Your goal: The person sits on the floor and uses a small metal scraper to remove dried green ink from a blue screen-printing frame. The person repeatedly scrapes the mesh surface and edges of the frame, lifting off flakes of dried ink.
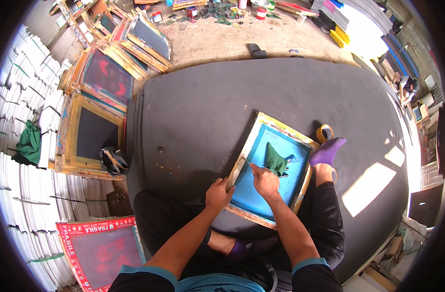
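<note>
Two hands work over one wooden screen-printing frame (307,141) that lies flat on the big dark grey table (222,102), just ahead of the seated person's lap. Its long axis runs from the near edge by the knees up and slightly to the right, so the far corner sits beside a roll of yellow tape (324,133) and a purple-socked foot (327,151). Inside the frame the blue mesh (254,194) faces up.

On that mesh lies a crumpled green cloth (274,158), just beyond the right hand (265,181) and touching its fingertips, up and to the right of the palm. That hand is plainly the nearer one to the cloth: it rests on the mesh with the forearm coming straight up from the lower edge, fingers stretched forward and pressing on the cloth's near edge, not curled round it.

Left of it, the left hand (219,193) sits at the frame's left rail near the close corner, fingers bent over the wood and gripping it, forearm angled in from the lower left. More frames (93,131) lean in stacks beyond the table's left edge.
</note>
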A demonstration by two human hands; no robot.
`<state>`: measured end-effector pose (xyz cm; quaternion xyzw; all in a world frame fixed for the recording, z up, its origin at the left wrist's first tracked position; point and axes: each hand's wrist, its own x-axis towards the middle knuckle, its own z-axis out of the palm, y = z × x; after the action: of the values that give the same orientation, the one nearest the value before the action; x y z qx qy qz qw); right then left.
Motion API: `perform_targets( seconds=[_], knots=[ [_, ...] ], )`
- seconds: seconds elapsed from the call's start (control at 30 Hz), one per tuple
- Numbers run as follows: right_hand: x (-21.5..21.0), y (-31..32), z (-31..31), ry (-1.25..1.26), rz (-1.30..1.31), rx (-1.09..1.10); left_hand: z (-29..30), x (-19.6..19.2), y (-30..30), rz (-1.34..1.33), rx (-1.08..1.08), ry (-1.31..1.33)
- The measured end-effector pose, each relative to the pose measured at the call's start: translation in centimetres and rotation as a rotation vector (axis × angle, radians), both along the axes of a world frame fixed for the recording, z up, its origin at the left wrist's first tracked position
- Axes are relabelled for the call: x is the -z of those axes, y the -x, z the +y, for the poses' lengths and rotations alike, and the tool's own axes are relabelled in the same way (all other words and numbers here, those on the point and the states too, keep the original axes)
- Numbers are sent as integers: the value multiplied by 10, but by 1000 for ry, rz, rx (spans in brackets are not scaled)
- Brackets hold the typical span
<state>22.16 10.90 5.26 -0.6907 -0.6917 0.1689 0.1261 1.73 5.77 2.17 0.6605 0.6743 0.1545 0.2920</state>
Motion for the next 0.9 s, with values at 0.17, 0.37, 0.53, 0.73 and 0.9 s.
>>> perform_targets(
  seconds=[0.17, 0.37, 0.53, 0.73, 0.9],
  knots=[
    [-32, 12, 13, 224, -161, -87, -1, 2, 0, 6, -15, 24],
    [-25, 29, 13, 324, -192, -14, -1, 0, 0, -21, 8, 40],
    [6, -3, -1, 1, -115, -111, 0, 0, -2, 5, 3, 16],
    [37, -21, 6, 0, 233, -60, 1, -4, -2, 20, 9, -8],
    [42, -26, 13, 164, 383, -11, -1, 1, -5, 49, -4, -39]
  ],
)
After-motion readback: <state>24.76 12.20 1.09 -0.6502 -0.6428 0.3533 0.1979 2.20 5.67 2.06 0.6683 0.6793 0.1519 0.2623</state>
